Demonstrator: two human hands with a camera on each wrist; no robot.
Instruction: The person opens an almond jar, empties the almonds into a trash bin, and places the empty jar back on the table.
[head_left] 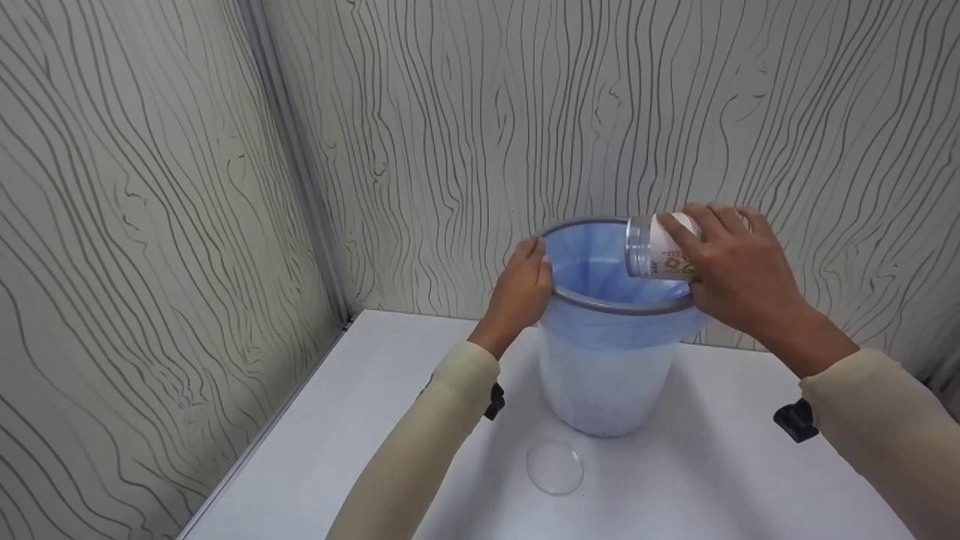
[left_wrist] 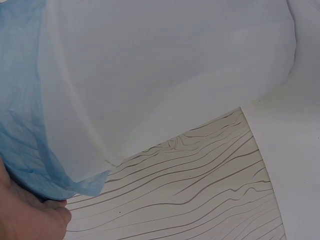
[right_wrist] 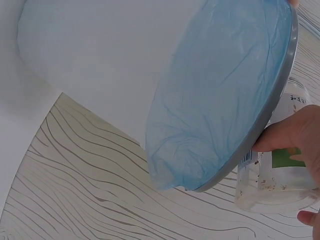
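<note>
A white trash bin [head_left: 607,382] stands on the table, lined with a blue plastic bag [head_left: 589,274] folded out over its grey rim [head_left: 619,307]. My left hand [head_left: 525,281] grips the rim on the left side. Over the right part of the opening, my right hand [head_left: 742,274] holds a clear jar [head_left: 639,251] with a printed label, tipped on its side, its mouth facing left into the bin. Small brown crumbs cling inside near the jar's base [right_wrist: 272,192] in the right wrist view. Fingers cover part of the label.
A clear round lid [head_left: 555,468] lies flat on the white table [head_left: 322,420] in front of the bin. Close behind rises a wall panel [head_left: 465,150] with a wood-grain line pattern, and another panel [head_left: 135,225] borders the left edge.
</note>
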